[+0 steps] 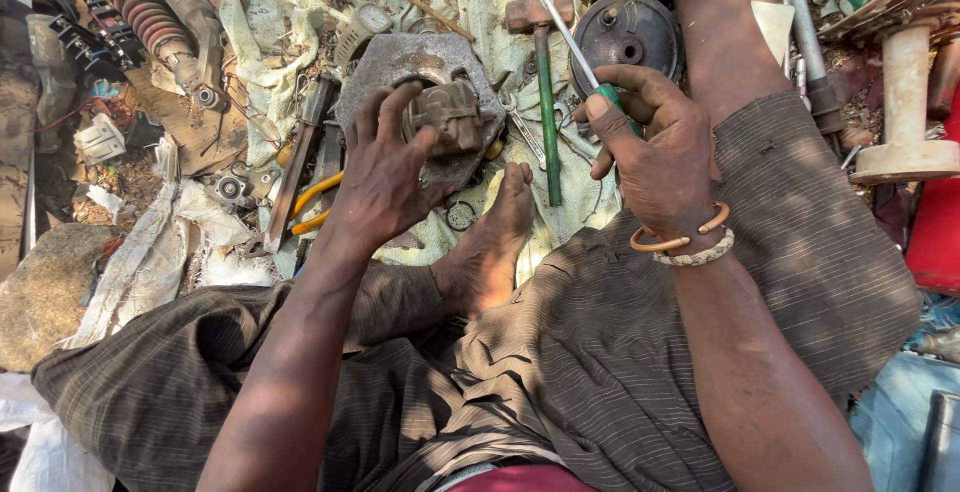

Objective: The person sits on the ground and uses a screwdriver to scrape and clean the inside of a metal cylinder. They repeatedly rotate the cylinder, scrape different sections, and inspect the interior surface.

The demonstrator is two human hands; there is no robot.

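Nearest the lens, brown striped cloth trousers (600,352) cover both folded legs, and one bare foot (495,242) rests on the pale, stained ground cloth (270,12) that carries the work.

Head view, left hand (385,177): fingers spread and curled over the near-left side of one small grey-brown metal engine part (450,112), fingertips (378,102) touching its left and top edges. Grip partly closed on that part. The part sits on one flat, dull grey, roughly hexagonal metal plate (400,57) near the middle of the cloth.

Right hand (660,157): fingers closed around the green handle of one long, thin steel-shafted screwdriver (570,37); the shaft runs up and left toward the far edge of the cloth. The tip is out of frame. This hand is apart from the engine part, to its right. Two bangles (685,242) on the wrist, one orange, one braided pale.

Surroundings, counted: one green-handled hammer (545,102) lying between the hands; one round black metal cover (628,37) behind the right hand; one pair of yellow-handled pliers (315,202) at the cloth's left edge; one red-coiled shock absorber (150,17) at the far left corner. Small parts further out are too cluttered to count.
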